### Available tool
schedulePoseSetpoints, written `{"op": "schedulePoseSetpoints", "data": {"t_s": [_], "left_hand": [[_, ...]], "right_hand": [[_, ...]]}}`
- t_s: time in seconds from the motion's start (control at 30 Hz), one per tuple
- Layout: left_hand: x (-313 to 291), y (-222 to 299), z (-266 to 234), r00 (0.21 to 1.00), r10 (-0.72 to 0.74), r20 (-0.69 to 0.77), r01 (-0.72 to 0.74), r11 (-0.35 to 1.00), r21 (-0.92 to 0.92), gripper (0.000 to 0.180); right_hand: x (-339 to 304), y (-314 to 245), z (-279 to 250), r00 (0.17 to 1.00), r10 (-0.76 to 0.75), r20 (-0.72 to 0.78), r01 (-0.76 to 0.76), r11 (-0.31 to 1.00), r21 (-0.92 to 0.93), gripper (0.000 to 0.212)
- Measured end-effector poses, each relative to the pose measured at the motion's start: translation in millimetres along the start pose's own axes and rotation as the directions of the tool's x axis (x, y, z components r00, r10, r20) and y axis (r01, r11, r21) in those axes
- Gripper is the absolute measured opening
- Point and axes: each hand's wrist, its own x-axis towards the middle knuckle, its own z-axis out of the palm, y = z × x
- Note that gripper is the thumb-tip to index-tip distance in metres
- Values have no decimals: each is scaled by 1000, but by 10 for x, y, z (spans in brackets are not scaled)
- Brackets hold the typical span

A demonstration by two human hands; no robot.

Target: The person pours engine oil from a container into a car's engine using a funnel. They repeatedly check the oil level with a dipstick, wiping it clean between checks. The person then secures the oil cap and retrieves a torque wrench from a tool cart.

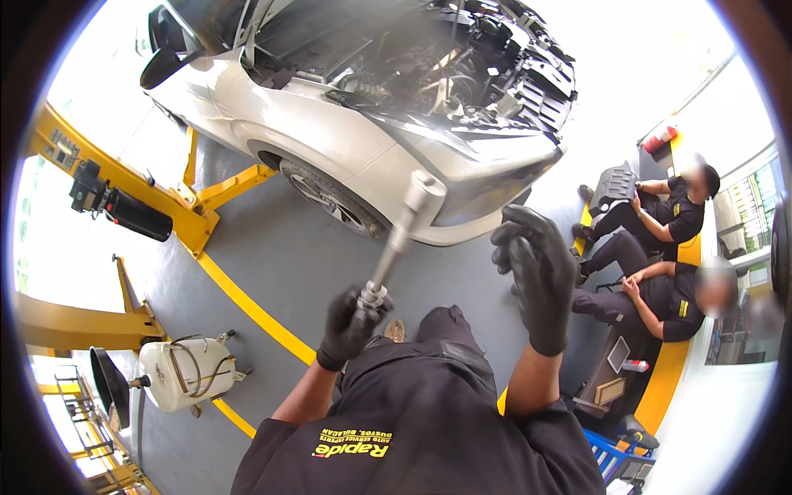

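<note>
In my black-gloved left hand [345, 328] is a silver socket extension bar [394, 246], its fingers wrapped round the lower end near a metal collar. The bar slants up and to the right, with a large socket [425, 195] at its top, blurred by motion. My right hand [538, 276], also in a black glove, is raised with fingers loosely bent and apart, nothing in it. Beyond both hands stands a white car [330, 144] with its engine bay [462, 78] uncovered and its front wheel [326, 194] toward me.
A yellow lift post [124, 169] with a low arm [235, 186] stands left of the car. Nearer left is a wheeled white tank [186, 373]. Two people sit at the right, one holding a dark plastic part [615, 186]. A blue cart [615, 458] stands lower right.
</note>
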Motion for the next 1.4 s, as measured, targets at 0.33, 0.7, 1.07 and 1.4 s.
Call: {"op": "schedulePoseSetpoints", "data": {"t_s": [0.33, 0.7, 1.07, 1.4], "left_hand": [[2353, -50, -835, 976, 47, -213, -28, 995, 94, 47], [4495, -925, -1952, 914, 275, -297, -58, 816, 576, 38], [5140, -1208, -2278, 848, -12, -530, 174, 951, 257, 41], [5170, -1137, -2359, 800, -178, -573, 256, 965, 58, 54]], "right_hand": [[2197, 1573, 512, 996, -14, 92, 38, 962, -270, 27], [5025, 2819, 1431, 994, -20, 107, 78, 819, -568, 28], [6804, 4691, 1419, 939, 172, -298, -342, 564, -752, 44], [7359, 5209, 1712, 942, -39, -333, -264, 525, -809, 49]]}}
